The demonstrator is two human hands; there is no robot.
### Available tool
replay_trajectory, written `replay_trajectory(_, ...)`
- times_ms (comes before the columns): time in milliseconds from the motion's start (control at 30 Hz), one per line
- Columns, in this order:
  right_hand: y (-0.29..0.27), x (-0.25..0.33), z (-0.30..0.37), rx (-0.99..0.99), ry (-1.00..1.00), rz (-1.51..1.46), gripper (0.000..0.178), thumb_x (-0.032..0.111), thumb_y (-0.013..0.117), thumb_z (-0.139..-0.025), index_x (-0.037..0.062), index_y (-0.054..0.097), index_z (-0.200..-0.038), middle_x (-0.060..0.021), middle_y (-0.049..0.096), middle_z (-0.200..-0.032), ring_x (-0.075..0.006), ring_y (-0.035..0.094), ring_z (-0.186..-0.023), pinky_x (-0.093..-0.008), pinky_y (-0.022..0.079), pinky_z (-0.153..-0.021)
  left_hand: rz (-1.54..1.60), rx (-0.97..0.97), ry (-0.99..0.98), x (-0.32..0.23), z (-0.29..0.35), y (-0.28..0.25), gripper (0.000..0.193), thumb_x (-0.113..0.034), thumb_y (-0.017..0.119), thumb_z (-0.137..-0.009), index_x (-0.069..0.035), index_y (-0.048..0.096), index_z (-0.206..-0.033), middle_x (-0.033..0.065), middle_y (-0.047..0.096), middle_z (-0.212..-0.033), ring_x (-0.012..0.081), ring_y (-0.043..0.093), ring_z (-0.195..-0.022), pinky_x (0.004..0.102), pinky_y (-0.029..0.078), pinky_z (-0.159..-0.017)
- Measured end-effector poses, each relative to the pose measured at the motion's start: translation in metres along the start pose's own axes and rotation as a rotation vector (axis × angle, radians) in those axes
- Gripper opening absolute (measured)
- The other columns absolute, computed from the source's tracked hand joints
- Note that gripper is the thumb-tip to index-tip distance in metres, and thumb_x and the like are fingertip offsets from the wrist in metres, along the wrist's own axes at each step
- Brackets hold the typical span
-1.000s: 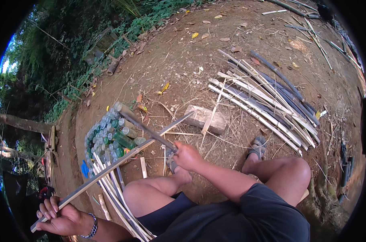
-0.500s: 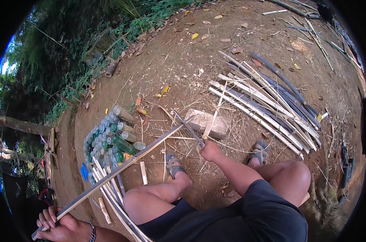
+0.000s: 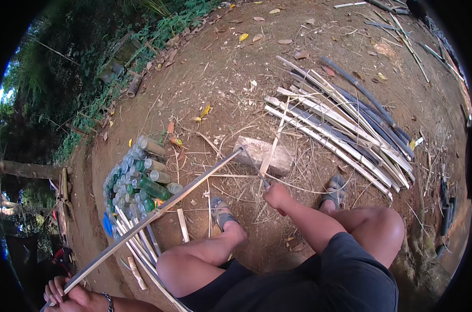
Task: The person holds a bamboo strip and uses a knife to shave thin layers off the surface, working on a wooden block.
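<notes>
My left hand (image 3: 69, 295), with a chain bracelet at its wrist, is closed around the near end of a long split bamboo strip (image 3: 158, 209). The strip runs slantwise up to the right, and its far end meets a wooden block (image 3: 267, 155) on the ground. My right hand (image 3: 277, 198) grips a long-bladed knife (image 3: 256, 167) by its handle. The knife's blade reaches up and left to the far end of the strip, against the block's left part. Another pale bamboo piece (image 3: 274, 145) leans across the block.
A heap of clear and green bottles (image 3: 137, 179) lies to the left. Pale bamboo strips (image 3: 137, 236) lie beside my left leg. A large pile of split bamboo (image 3: 345, 125) spreads on the right. Shavings and dry leaves litter the soil around my sandalled feet (image 3: 224, 212).
The blade has shifted down and right; its tip stood past the strip before and now lies at the strip's far end. Both hands keep their hold. The view has moved slightly.
</notes>
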State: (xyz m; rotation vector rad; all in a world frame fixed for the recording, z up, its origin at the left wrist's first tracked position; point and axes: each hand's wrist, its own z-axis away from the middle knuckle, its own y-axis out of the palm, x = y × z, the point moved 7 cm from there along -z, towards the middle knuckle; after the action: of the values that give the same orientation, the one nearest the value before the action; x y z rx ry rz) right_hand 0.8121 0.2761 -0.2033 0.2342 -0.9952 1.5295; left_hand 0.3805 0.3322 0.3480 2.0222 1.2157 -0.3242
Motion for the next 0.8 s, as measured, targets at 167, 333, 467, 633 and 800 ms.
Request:
replay_trajectory(167,0.03,0.018,-0.006,-0.059,-0.251,-0.029,0.036,0.022,0.059,-0.075,-0.002,0.058,-0.103,-0.0277,0.063,-0.093,-0.0419,0.061,-0.088,-0.0458,0.048,-0.081,-0.02,0.035,-0.029,0.001,-0.004,-0.001,0.053,-0.053,0.045,-0.093,-0.007,0.042,-0.066,0.0017,0.042,-0.06,0.0126,0.042,-0.055,0.0267,0.038,-0.057)
replay_trajectory(333,0.006,-0.025,-0.042,-0.032,-0.038,0.057,0.033,0.026,0.059,-0.077,-0.0008,0.062,-0.096,-0.0265,0.064,-0.09,-0.0414,0.062,-0.085,-0.0455,0.049,-0.077,-0.045,0.042,0.022,-0.005,0.004,0.0,0.05,-0.05,0.045,-0.094,-0.007,0.046,-0.068,0.0026,0.046,-0.066,0.0134,0.046,-0.062,0.0269,0.04,-0.064)
replay_trajectory(467,0.005,0.019,-0.007,-0.063,-0.2,-0.098,0.029,0.021,0.058,-0.079,-0.0025,0.059,-0.095,-0.0281,0.063,-0.086,-0.0415,0.062,-0.085,-0.0458,0.049,-0.076,-0.093,0.049,0.101,-0.01,0.013,0.004,0.031,-0.031,0.054,-0.095,-0.006,0.049,-0.077,0.0027,0.046,-0.071,0.0139,0.047,-0.07,0.0265,0.041,-0.07)
replay_trajectory(633,0.038,0.156,0.121,0.048,-0.615,-0.064,0.019,0.013,0.058,-0.079,0.0014,0.054,-0.093,-0.0214,0.063,-0.079,-0.0393,0.063,-0.078,-0.0484,0.05,-0.07,0.126,0.283,-0.054,-0.002,0.022,0.026,0.025,-0.026,0.055,-0.095,-0.007,0.045,-0.082,-0.0005,0.038,-0.067,0.0098,0.038,-0.061,0.0247,0.037,-0.06)
replay_trajectory(800,0.017,0.159,0.124,0.016,-0.635,-0.047,0.02,0.012,0.06,-0.077,0.002,0.054,-0.093,-0.0203,0.064,-0.082,-0.0386,0.063,-0.079,-0.0473,0.051,-0.071,0.071,0.17,0.059,-0.01,0.032,0.022,0.024,-0.021,0.06,-0.092,-0.007,0.046,-0.08,-0.0028,0.035,-0.061,0.0074,0.034,-0.054,0.0208,0.033,-0.053)
